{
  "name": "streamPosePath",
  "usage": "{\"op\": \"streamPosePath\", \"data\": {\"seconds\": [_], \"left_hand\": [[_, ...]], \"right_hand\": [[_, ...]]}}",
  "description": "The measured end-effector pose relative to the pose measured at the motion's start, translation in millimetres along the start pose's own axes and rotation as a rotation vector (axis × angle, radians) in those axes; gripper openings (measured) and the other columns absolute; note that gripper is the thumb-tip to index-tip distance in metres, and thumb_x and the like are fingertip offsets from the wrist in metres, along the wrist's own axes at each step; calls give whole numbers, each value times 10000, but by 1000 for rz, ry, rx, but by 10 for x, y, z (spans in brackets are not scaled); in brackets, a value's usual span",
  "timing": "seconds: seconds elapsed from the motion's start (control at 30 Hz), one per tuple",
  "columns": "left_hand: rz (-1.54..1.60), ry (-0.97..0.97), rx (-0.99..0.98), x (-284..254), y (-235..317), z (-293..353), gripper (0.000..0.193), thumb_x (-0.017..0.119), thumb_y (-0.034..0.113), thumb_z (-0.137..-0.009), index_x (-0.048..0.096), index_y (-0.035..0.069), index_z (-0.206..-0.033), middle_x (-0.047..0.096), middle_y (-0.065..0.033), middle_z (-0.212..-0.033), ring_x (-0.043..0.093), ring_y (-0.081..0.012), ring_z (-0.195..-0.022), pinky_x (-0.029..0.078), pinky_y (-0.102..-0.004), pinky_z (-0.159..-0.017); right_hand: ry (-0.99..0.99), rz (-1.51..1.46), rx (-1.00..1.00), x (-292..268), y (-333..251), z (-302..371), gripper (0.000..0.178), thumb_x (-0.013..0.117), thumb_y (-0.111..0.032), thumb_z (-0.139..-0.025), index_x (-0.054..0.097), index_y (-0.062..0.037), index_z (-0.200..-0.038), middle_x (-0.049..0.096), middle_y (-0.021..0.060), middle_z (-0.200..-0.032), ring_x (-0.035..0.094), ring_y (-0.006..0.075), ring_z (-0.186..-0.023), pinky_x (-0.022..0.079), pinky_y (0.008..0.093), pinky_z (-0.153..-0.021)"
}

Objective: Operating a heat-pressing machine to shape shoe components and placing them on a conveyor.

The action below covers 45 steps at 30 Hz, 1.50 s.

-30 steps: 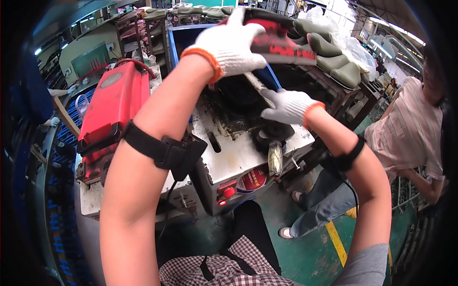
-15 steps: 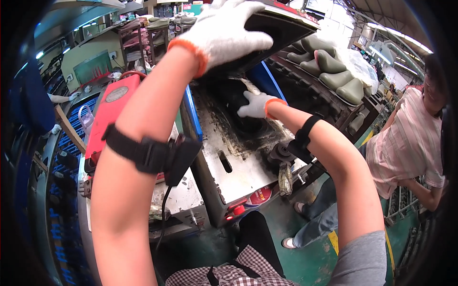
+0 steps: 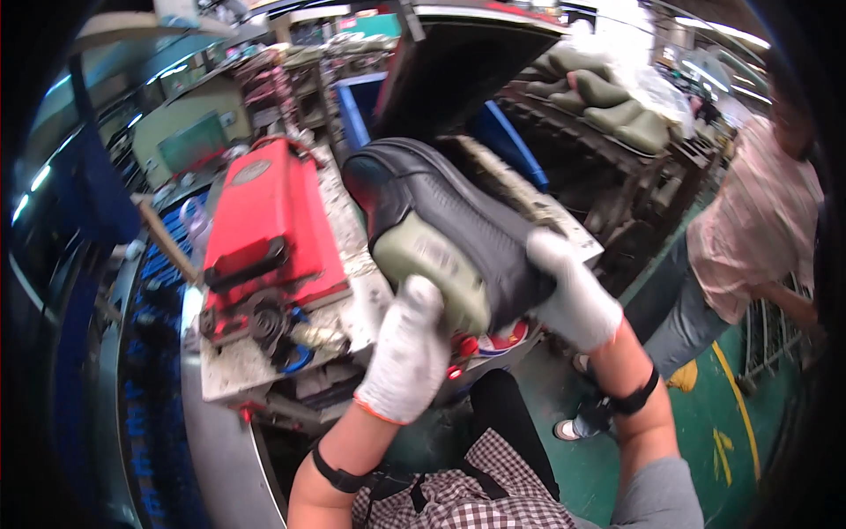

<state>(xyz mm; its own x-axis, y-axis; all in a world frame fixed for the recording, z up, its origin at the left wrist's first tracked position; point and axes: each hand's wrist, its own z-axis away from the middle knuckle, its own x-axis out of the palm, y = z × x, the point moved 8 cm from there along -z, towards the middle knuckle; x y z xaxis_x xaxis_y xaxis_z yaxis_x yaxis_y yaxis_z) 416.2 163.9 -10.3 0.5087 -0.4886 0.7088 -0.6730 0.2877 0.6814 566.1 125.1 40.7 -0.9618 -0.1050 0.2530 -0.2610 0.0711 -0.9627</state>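
Note:
A black shoe [image 3: 467, 212] on an olive-green shoe last [image 3: 425, 257] is held up tilted in front of me, its toe pointing far left. My left hand [image 3: 407, 353], in a white knit glove with an orange cuff, has its fingers closed against the near end of the green last. On the shoe's right side my right hand [image 3: 577, 295], also gloved in white, grips the black edge. Fingers beneath the shoe are hidden. Behind it, the dark lid [image 3: 476, 75] of the press machine stands raised, and the shoe covers much of that machine's bed.
Left of the shoe sits a red-covered machine [image 3: 282, 220] with a black handle. Blue side panels [image 3: 515, 154] flank the raised lid. Several green lasts [image 3: 639, 128] lie on a rack at the far right. A person in a pink striped shirt [image 3: 740, 225] stands at the right.
My left hand has left the raised lid and come down to the green last. My right hand has come out of the machine bed toward me. Both now hold the shoe.

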Motion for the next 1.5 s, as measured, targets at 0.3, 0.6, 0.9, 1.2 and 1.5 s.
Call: {"op": "streamPosePath", "data": {"seconds": [0.3,0.6,0.9,1.2,1.5], "left_hand": [[174,341,410,-748,1009,1807,625,666,212,-919,475,31,-1485,644,-126,-1350,676,-247,-1191,549,-405,-1062],[-240,1146,493,-3037,2626,3441,298,712,281,-887,680,149,-1152,729,-28,-1062,699,-198,-939,544,-421,-877],[-433,1778,453,-5321,3833,3962,507,799,384,-776,661,144,-1201,697,-70,-1133,625,-232,-1166,416,-560,-1077],[-614,2064,273,-6292,3685,4166,793,769,530,-824,576,-12,-1371,719,-102,-1152,597,-274,-1171,363,-637,-1104],[-1928,1967,116,-4409,3335,5522,834,721,495,-892,489,-50,-1480,500,-302,-1525,502,-402,-1404,417,-467,-1143]], "right_hand": [[-422,229,13,1347,723,110,1080,748,-542,-897,220,14,-1658,474,177,-1534,518,268,-1356,407,392,-1146],[117,322,-242,106,739,-251,1033,669,-679,-917,314,-22,-1630,635,71,-1148,641,173,-950,543,301,-797],[591,356,-217,-736,803,-414,557,537,-377,-1069,483,-86,-1542,621,26,-1079,598,118,-820,524,266,-719],[486,392,-130,-17,785,-227,422,567,-183,-1027,556,-2,-1408,613,84,-1047,577,187,-881,478,325,-741],[513,316,-129,-250,846,-40,440,514,-180,-1073,528,-11,-1480,608,8,-952,559,77,-754,476,225,-676]]}}
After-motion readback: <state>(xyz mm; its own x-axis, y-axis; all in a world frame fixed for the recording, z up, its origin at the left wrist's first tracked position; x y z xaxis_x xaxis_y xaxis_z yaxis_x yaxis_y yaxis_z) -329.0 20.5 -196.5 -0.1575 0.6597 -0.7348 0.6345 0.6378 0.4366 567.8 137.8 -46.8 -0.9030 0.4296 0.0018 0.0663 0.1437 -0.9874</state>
